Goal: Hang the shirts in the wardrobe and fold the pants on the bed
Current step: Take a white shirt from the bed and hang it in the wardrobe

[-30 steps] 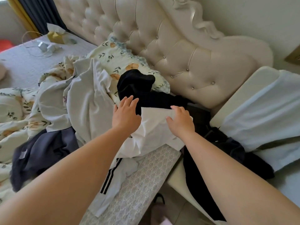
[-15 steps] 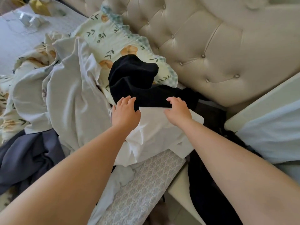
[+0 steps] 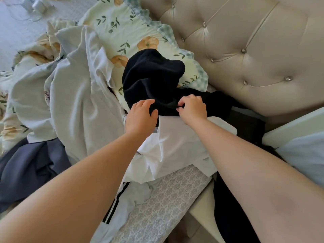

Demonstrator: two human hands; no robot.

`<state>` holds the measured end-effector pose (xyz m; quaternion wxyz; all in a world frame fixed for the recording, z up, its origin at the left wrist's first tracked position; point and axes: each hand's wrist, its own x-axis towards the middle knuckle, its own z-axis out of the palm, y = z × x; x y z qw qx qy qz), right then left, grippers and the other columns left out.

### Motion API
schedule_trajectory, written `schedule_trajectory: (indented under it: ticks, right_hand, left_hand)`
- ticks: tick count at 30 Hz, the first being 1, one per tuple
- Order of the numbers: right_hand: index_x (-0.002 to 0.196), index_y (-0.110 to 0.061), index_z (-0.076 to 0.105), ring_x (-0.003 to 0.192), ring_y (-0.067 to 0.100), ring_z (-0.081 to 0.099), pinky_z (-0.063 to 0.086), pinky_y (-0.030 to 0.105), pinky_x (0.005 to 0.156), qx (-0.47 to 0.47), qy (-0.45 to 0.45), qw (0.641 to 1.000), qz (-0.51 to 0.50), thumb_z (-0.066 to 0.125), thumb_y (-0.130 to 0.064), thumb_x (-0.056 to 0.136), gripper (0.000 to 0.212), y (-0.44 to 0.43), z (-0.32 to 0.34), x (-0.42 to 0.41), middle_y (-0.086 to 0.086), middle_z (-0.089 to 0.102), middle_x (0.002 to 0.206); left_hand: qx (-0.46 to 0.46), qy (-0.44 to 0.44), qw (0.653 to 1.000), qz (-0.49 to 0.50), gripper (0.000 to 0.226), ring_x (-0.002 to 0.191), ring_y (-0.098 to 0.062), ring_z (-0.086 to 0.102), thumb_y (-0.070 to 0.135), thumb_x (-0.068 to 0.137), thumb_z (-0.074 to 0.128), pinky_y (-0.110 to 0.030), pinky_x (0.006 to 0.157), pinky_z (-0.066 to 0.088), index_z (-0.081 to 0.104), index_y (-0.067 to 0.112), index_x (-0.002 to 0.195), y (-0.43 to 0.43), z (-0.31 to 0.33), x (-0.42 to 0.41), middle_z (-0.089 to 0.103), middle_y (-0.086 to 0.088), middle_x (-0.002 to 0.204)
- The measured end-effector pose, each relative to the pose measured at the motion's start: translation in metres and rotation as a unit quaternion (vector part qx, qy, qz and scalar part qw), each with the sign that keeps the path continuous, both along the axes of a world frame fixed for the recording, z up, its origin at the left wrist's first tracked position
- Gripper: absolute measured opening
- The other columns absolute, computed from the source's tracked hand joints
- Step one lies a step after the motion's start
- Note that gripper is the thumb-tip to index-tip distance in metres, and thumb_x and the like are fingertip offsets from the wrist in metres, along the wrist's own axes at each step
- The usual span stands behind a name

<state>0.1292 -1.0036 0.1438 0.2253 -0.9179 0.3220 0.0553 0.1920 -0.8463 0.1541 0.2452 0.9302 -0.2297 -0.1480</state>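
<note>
A black garment (image 3: 152, 76) lies bunched on the floral pillow (image 3: 126, 30) by the headboard. My right hand (image 3: 192, 107) pinches a fold of that black cloth with curled fingers. My left hand (image 3: 140, 114) rests on the black garment's near edge, fingers loosely bent, thumb spread. Just below both hands lies a white shirt (image 3: 175, 148). A pale grey garment (image 3: 78, 95) is heaped at the left, a dark blue-grey one (image 3: 28, 171) at the lower left, and a white piece with black stripes (image 3: 115, 206) hangs off the bed edge.
The tufted cream headboard (image 3: 245, 50) rises at the right. A white bedside surface (image 3: 294, 127) with pale blue cloth (image 3: 305, 155) stands at the far right. More black fabric (image 3: 233, 207) drapes down between bed and bedside. The patterned mattress (image 3: 166, 199) shows at the bottom.
Both hands moved forward off the white shirt onto the black garment. My right hand's fingers curled and pinched the black cloth. The view moved closer to the pile.
</note>
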Motion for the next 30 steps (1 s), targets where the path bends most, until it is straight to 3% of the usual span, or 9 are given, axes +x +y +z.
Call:
schedule_trajectory:
  ticks: [3, 9, 11, 14, 18, 21, 24, 28, 30]
  right_hand:
    - [0.103, -0.017, 0.060, 0.105, 0.024, 0.047, 0.033, 0.032, 0.080, 0.038, -0.065, 0.996, -0.037, 0.053, -0.023, 0.093, 0.013, 0.012, -0.003, -0.011, -0.001, 0.056, 0.099]
    - [0.111, -0.015, 0.055, 0.113, 0.020, 0.043, 0.040, 0.030, 0.084, 0.028, -0.115, 0.989, -0.090, 0.057, -0.018, 0.090, 0.021, 0.012, -0.015, -0.028, 0.002, 0.050, 0.120]
    - [0.112, -0.014, 0.054, 0.114, 0.019, 0.042, 0.041, 0.026, 0.079, 0.014, -0.135, 0.986, -0.096, 0.057, -0.014, 0.089, 0.023, 0.016, -0.026, -0.036, 0.003, 0.047, 0.121]
    - [0.111, -0.014, 0.053, 0.107, 0.019, 0.045, 0.038, 0.025, 0.071, -0.010, -0.173, 0.977, -0.124, 0.057, -0.011, 0.086, 0.026, 0.019, -0.040, -0.049, 0.003, 0.046, 0.121]
    - [0.117, -0.014, 0.050, 0.104, 0.023, 0.054, 0.038, 0.028, 0.071, 0.120, -0.055, 0.970, -0.206, 0.050, -0.021, 0.092, 0.026, 0.015, -0.057, -0.064, 0.003, 0.047, 0.125]
    - [0.123, -0.011, 0.051, 0.108, 0.027, 0.055, 0.046, 0.033, 0.090, 0.339, 0.032, 0.876, -0.343, 0.051, -0.047, 0.090, 0.048, 0.017, -0.060, -0.068, 0.007, 0.056, 0.121]
    - [0.102, -0.013, 0.053, 0.090, 0.022, 0.060, 0.053, 0.036, 0.082, 0.453, 0.022, 0.762, -0.463, 0.062, -0.055, 0.079, 0.049, 0.020, -0.054, -0.074, 0.004, 0.058, 0.095]
    - [0.114, -0.003, 0.055, 0.070, 0.021, 0.052, 0.047, 0.031, 0.059, 0.372, 0.097, 0.814, -0.434, 0.062, -0.024, 0.086, 0.035, 0.025, -0.053, -0.090, 0.009, 0.055, 0.081]
    - [0.123, -0.003, 0.051, 0.077, 0.022, 0.052, 0.037, 0.027, 0.058, 0.320, 0.100, 0.852, -0.402, 0.057, -0.020, 0.090, 0.037, 0.027, -0.051, -0.101, 0.012, 0.060, 0.101]
  left_hand:
    - [-0.018, 0.067, 0.996, 0.060, 0.041, 0.121, -0.019, 0.048, 0.037, 0.098, 0.043, -0.041, 0.095, 0.047, 0.047, 0.024, 0.136, -0.001, 0.001, 0.001, 0.049, 0.003, 0.138]
    - [0.071, 0.198, 0.976, 0.051, 0.048, 0.070, -0.003, 0.049, 0.047, 0.093, 0.049, -0.021, 0.054, 0.036, 0.048, 0.023, 0.135, 0.008, -0.025, -0.015, 0.058, 0.008, 0.111]
    - [0.079, 0.237, 0.967, 0.045, 0.057, 0.074, -0.007, 0.051, 0.054, 0.089, 0.054, -0.022, 0.060, 0.038, 0.048, 0.018, 0.133, 0.004, -0.041, -0.024, 0.055, 0.009, 0.099]
    - [0.048, 0.266, 0.959, 0.082, 0.071, 0.103, -0.021, 0.059, 0.047, 0.085, 0.063, -0.030, 0.076, 0.044, 0.034, 0.018, 0.143, -0.006, -0.062, -0.037, 0.055, 0.003, 0.126]
    - [0.023, 0.250, 0.964, 0.090, 0.042, 0.099, -0.025, 0.061, 0.028, 0.090, 0.061, -0.037, 0.082, 0.051, 0.049, 0.019, 0.129, -0.017, -0.072, -0.052, 0.065, -0.005, 0.112]
    - [0.073, 0.201, 0.977, 0.020, 0.019, 0.082, -0.022, 0.057, 0.030, 0.095, 0.051, -0.031, 0.066, 0.044, 0.054, 0.018, 0.109, -0.016, -0.066, -0.064, 0.063, -0.005, 0.097]
    - [0.169, 0.151, 0.967, -0.120, 0.026, 0.067, -0.016, 0.048, 0.036, 0.097, 0.046, -0.028, 0.056, 0.035, 0.045, 0.020, 0.077, -0.007, -0.061, -0.080, 0.049, 0.001, 0.075]
    - [0.173, 0.337, 0.906, -0.190, 0.017, 0.064, -0.010, 0.041, 0.029, 0.094, 0.056, -0.019, 0.055, 0.031, 0.054, 0.019, 0.080, 0.010, -0.057, -0.095, 0.045, 0.005, 0.072]
    - [0.166, 0.347, 0.903, -0.193, 0.009, 0.075, -0.013, 0.046, 0.028, 0.093, 0.058, -0.022, 0.064, 0.035, 0.061, 0.019, 0.094, 0.018, -0.053, -0.092, 0.050, 0.005, 0.080]
